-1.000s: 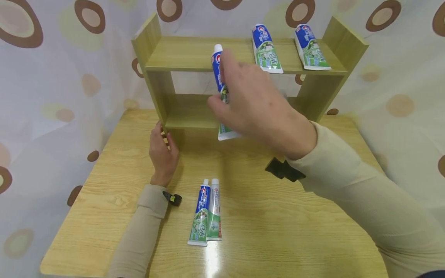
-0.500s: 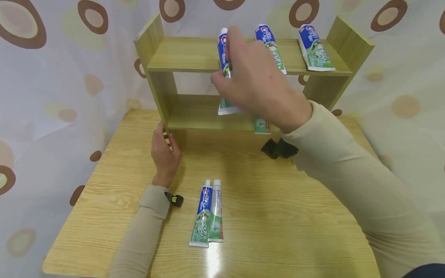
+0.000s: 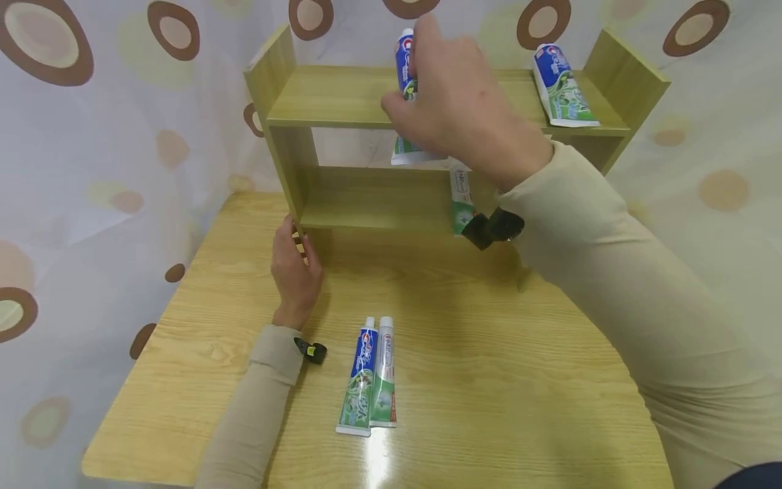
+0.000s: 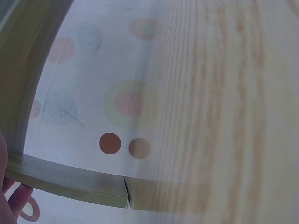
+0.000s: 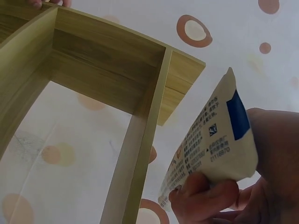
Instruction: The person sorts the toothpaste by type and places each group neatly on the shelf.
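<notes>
My right hand (image 3: 455,92) pinches a blue, white and green toothpaste tube (image 3: 403,64), cap upward, in front of the wooden shelf's (image 3: 342,98) upper board. In the right wrist view the back of the held tube (image 5: 210,140) shows printed text, with curled fingers (image 5: 201,198) under its flat end. My left hand (image 3: 296,272) grips the lower left side panel of the shelf, thumb on the near side. A matching toothpaste tube (image 3: 565,92) lies at the upper board's right end. Another, seen there earlier, is hidden behind my right hand.
On the lower board lies a silver-green toothpaste tube (image 3: 461,193), partly covered by the right wrist's black camera (image 3: 493,227). A blue-green tube (image 3: 356,390) and a silver-green tube (image 3: 383,380) lie side by side on the wooden table (image 3: 489,380). A patterned curtain (image 3: 122,170) stands behind.
My right hand has raised the toothpaste tube from in front of the lower compartment to the upper board's height, slightly rightward. The left hand keeps its hold on the shelf.
</notes>
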The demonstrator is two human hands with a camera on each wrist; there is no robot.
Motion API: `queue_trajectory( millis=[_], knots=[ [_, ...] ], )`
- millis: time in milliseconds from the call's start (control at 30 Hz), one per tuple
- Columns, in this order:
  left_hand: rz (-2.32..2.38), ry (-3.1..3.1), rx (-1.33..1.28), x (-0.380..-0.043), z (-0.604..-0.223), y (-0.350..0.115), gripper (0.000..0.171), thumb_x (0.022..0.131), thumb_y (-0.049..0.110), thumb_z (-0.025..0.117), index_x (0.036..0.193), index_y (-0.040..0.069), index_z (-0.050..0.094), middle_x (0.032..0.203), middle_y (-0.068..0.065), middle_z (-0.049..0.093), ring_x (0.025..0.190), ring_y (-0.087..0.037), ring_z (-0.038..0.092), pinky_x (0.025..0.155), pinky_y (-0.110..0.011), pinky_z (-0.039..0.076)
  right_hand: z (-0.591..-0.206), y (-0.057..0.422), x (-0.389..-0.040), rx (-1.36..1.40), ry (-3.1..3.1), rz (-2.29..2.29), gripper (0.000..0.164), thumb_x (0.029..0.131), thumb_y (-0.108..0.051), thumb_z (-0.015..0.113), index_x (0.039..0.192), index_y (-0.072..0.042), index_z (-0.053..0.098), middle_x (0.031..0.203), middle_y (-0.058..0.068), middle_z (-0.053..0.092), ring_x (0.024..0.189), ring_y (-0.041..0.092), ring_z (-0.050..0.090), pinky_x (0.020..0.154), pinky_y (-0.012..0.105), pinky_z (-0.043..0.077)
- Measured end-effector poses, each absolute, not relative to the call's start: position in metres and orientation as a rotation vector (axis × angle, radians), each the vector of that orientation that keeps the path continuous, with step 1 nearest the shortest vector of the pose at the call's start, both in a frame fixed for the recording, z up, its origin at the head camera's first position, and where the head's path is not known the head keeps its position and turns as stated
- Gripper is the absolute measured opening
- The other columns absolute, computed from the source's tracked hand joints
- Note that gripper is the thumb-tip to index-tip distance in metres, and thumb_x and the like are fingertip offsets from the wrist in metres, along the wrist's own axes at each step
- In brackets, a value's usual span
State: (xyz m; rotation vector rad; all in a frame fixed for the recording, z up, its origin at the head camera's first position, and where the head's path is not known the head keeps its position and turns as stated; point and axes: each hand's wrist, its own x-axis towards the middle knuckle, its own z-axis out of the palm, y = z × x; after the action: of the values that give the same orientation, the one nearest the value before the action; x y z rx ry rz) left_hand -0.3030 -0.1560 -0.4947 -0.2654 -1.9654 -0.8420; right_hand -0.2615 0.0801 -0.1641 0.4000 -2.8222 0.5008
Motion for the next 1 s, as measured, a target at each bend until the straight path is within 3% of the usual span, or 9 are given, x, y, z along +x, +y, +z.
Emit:
queue_trajectory(
  millis=[233,467,567,700,1000],
  knots=[
    [-0.822,-1.961,-0.273,-0.304,-0.494,-0.157,0.040,0.109,0.000,0.058,0.147,-0.005,0.051,0.125,-0.028,0.069,0.108,-0.040,0.073,0.074,-0.050,0.068,-0.161,0.075,-0.277,0.369,-2.815,0.510,0.061,0.108,-0.040,0.053,0.157,-0.007,0.038,0.113,0.011,0.066,0.086,0.024,0.067,0.067,0.030,0.055],
    [-0.821,-1.979,-0.269,-0.303,-0.493,-0.157,0.039,0.111,0.003,0.056,0.148,-0.006,0.050,0.125,-0.029,0.069,0.107,-0.041,0.073,0.074,-0.050,0.068,-0.159,0.070,-0.293,0.388,-2.808,0.496,0.084,0.110,-0.036,0.050,0.176,-0.015,0.004,0.092,0.003,0.055,0.069,0.019,0.058,0.055,0.022,0.047],
    [-0.818,-1.969,-0.275,-0.304,-0.493,-0.156,0.040,0.109,0.000,0.058,0.148,-0.006,0.051,0.125,-0.029,0.069,0.106,-0.040,0.073,0.074,-0.050,0.068,-0.159,0.069,-0.299,0.378,-2.799,0.502,0.085,0.110,-0.036,0.049,0.177,-0.020,0.001,0.088,0.003,0.053,0.067,0.019,0.057,0.054,0.020,0.046],
    [-0.811,-1.969,-0.280,-0.304,-0.492,-0.156,0.039,0.110,0.002,0.057,0.148,-0.006,0.051,0.124,-0.029,0.068,0.106,-0.041,0.073,0.073,-0.050,0.068,-0.160,0.069,-0.307,0.356,-2.784,0.499,0.081,0.110,-0.035,0.048,0.177,-0.021,0.006,0.089,0.004,0.052,0.070,0.017,0.057,0.057,0.020,0.047],
    [-0.817,-1.967,-0.281,-0.303,-0.493,-0.155,0.040,0.108,-0.001,0.059,0.147,-0.007,0.051,0.121,-0.029,0.068,0.104,-0.041,0.072,0.072,-0.050,0.067,-0.169,0.077,-0.316,0.303,-2.828,0.537,0.071,0.109,-0.038,0.048,0.167,-0.004,0.028,0.114,0.014,0.064,0.086,0.023,0.066,0.066,0.025,0.055]
  ],
)
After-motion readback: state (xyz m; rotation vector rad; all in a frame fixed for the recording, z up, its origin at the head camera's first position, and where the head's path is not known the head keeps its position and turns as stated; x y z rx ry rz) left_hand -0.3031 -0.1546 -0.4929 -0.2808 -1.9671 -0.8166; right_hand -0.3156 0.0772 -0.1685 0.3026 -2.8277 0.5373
